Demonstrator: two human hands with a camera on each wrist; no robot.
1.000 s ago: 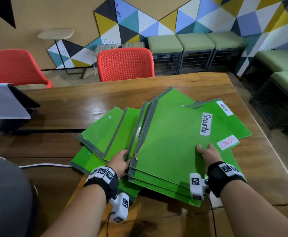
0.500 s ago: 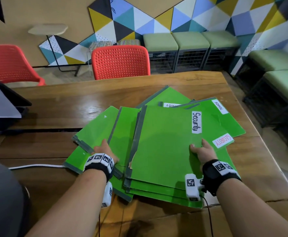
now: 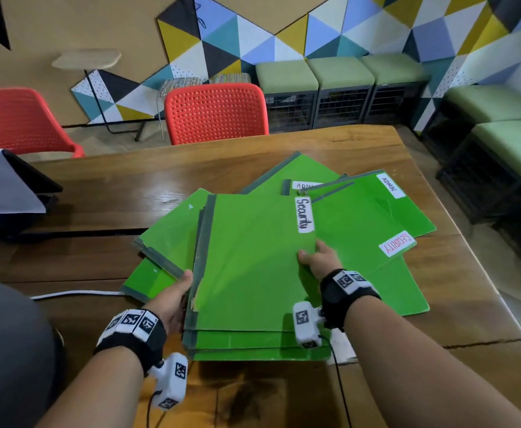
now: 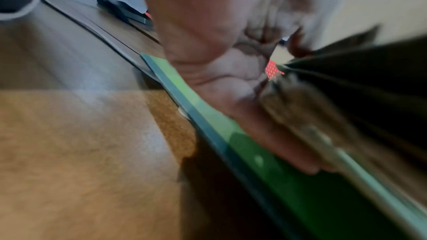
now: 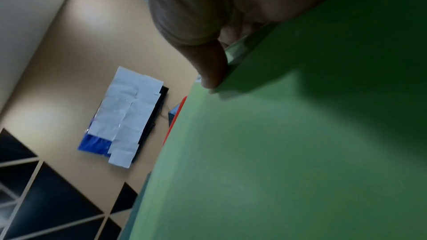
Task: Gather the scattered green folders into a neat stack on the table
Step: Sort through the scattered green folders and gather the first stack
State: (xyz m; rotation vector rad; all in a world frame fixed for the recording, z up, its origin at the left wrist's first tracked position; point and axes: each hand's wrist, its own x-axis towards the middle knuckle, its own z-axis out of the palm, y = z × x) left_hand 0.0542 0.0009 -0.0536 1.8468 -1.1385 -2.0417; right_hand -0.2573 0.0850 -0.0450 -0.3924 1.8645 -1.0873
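Note:
A stack of green folders [image 3: 253,273], its top one labelled "Security", lies slightly raised at the near middle of the wooden table [image 3: 98,193]. My left hand [image 3: 175,295] holds its grey left spine edge, with fingers under the stack [image 4: 346,125] in the left wrist view. My right hand [image 3: 318,257] grips the right edge, thumb on top [image 5: 210,68]. Loose green folders fan out to the left [image 3: 172,233] and lower left [image 3: 148,278]. More lie behind and to the right, with "ADMIN" [image 3: 389,186] and red "SECURITY" [image 3: 396,242] labels.
Two red chairs [image 3: 216,112] stand at the table's far side. A black device with white paper [image 3: 9,186] sits at the left, and a white cable [image 3: 77,294] runs near the folders. The table's right edge [image 3: 469,257] is close; green stools line the wall.
My left hand left the fanned folders on the left and came to the stack's spine edge. The stack has turned squarer to me and drawn together; my right hand kept its grip.

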